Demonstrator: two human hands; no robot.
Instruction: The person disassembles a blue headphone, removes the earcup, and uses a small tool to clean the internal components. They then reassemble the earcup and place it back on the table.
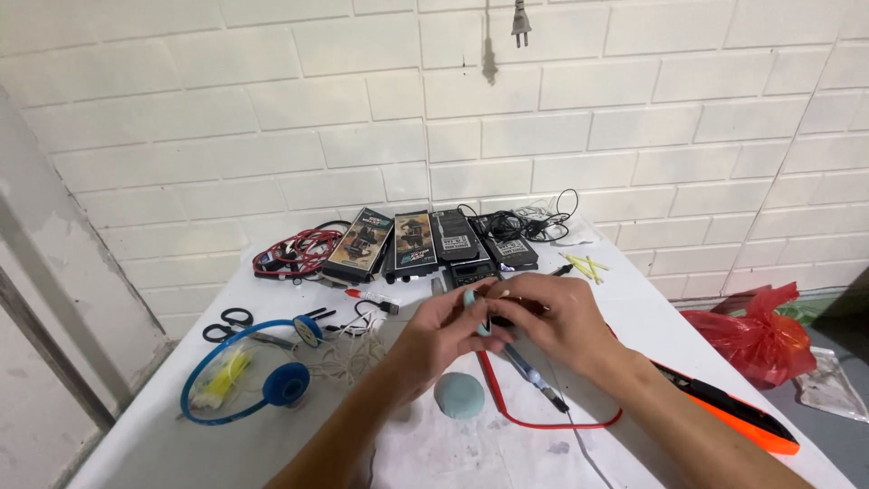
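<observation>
Teal putty wad (474, 311), soft and light by its look, is pinched between the left hand (444, 330) and right hand (552, 321) above the bench (670, 326); best held gently at its edges. Another lump (459, 395) lies below.

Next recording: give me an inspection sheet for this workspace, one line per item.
Surface: white table, stained near the front.
Job's things: small light-blue piece pinched between both hands; light-blue putty lump below them.
Clutter: scissors, blue headphones, row of dark boxes, orange tool, yellow sticks.
Grippers: left hand and right hand both closed on the piece.
Cables: red cable under the hands; red-black wire bundle; black cords.
Surroundings: white brick wall, red plastic bag on the floor.
</observation>
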